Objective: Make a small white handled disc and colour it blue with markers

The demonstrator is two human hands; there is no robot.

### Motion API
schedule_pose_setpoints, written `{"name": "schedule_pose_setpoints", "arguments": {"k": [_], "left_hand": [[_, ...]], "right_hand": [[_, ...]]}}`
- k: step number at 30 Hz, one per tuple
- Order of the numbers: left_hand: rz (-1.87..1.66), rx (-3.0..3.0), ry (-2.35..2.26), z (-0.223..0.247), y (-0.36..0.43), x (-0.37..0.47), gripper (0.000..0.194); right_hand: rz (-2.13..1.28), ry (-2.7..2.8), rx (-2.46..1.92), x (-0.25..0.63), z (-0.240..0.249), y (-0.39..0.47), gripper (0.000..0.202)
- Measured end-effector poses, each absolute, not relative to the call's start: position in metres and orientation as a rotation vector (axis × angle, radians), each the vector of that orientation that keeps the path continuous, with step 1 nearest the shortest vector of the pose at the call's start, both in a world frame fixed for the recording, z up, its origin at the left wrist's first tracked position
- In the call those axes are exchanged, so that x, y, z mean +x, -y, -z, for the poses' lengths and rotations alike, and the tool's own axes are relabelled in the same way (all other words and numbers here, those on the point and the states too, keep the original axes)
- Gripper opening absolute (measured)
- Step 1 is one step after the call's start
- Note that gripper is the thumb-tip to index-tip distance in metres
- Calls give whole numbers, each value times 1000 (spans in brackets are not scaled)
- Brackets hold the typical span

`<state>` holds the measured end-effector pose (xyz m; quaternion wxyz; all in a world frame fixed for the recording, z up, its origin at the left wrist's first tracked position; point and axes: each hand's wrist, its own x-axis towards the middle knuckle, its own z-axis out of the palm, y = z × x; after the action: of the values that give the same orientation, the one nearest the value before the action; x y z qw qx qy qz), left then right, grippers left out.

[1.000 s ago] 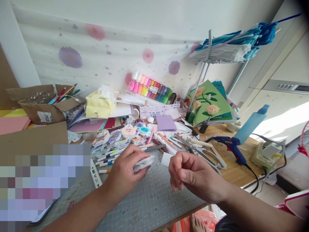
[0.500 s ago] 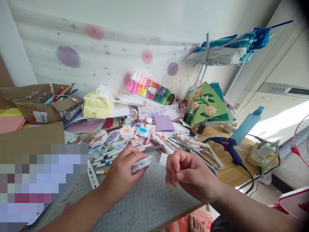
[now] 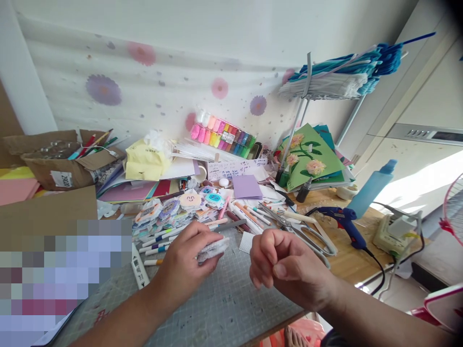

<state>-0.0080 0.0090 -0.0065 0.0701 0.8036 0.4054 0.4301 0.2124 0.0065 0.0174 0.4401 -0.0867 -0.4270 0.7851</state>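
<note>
My left hand [image 3: 190,255] is closed round a small, whitish, crinkled, layered piece [image 3: 214,246], held on edge above the grey cutting mat [image 3: 231,303]. What it is made of is hard to tell; it looks like film or tape. My right hand [image 3: 285,267] is held a little apart to the right, fingers curled in and thumb pressed towards them. Anything inside that pinch is too small or hidden to make out. Just behind the hands lie several markers [image 3: 155,249] and a pile of taped paper cut-outs [image 3: 169,208]. Large scissors [image 3: 307,236] rest beyond my right hand.
A blue glue gun [image 3: 343,221] with its cord lies at the right, near a blue bottle [image 3: 372,188] and a power strip [image 3: 394,233]. A cardboard box [image 3: 54,166] of pencils stands back left. Coloured clay packs [image 3: 224,135] lean at the back.
Both hands keep nearly the same pose. The view has shifted slightly, and my right hand's fingers and thumb have moved a little. The whitish piece stays in my left hand.
</note>
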Motion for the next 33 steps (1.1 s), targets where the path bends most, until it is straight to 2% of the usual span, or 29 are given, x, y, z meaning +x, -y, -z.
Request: {"name": "schedule_pose_setpoints", "arguments": {"k": [33], "left_hand": [[-1239,2462,-1241,11,-13,-10,23]], "right_hand": [[-1873,1024,-224,218,-20,-5,12]]}}
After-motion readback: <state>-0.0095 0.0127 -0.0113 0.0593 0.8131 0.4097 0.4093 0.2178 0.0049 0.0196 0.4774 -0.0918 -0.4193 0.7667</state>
